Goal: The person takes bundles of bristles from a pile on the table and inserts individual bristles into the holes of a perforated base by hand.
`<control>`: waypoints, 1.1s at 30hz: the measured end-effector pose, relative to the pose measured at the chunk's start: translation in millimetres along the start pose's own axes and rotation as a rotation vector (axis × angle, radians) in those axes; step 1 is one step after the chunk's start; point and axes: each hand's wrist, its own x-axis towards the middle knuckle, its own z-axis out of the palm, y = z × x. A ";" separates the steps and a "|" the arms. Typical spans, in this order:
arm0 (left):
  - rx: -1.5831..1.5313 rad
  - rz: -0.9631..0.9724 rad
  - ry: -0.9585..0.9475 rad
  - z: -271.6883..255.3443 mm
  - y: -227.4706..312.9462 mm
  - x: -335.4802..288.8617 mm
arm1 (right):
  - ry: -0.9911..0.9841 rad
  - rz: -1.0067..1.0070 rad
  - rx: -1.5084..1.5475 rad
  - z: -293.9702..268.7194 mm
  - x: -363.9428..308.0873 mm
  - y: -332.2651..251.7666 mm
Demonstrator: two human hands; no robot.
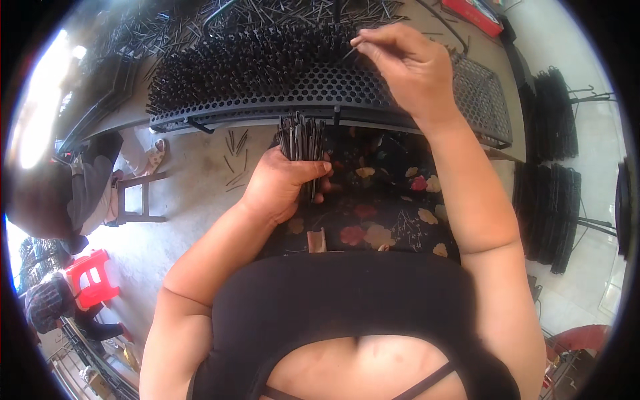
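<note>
My left hand (pixel 287 177) is wrapped round an upright bundle of thin dark sticks (pixel 301 137), held over my lap just in front of the rack's near edge. Up and to the right, my right hand (pixel 408 67) pinches a single dark stick between thumb and fingertips, above the black perforated metal rack (pixel 320 87). Many similar sticks (pixel 253 60) stand packed in the rack's holes over its left and middle part. Bare holes show along the front and to the right, beneath my right wrist.
Loose sticks (pixel 173 23) lie heaped behind the rack, and several more (pixel 237 150) are on the floor. A wire-mesh stand (pixel 483 100) adjoins at right. Stacks of dark rods (pixel 550 207) line the right side. Two people, a wooden stool (pixel 143 197) and a red stool (pixel 93 277) are at left.
</note>
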 end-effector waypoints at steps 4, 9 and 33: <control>0.025 -0.004 0.013 -1.0 0.5 0.3 | -0.040 -0.152 -0.311 6.3 10.0 -7.0; 0.030 -0.017 0.019 -1.4 1.0 0.6 | -0.162 -0.268 -0.445 4.4 20.0 0.9; -0.055 0.006 0.005 -3.6 1.0 -1.0 | -0.062 -0.077 -0.288 2.0 -7.6 -26.2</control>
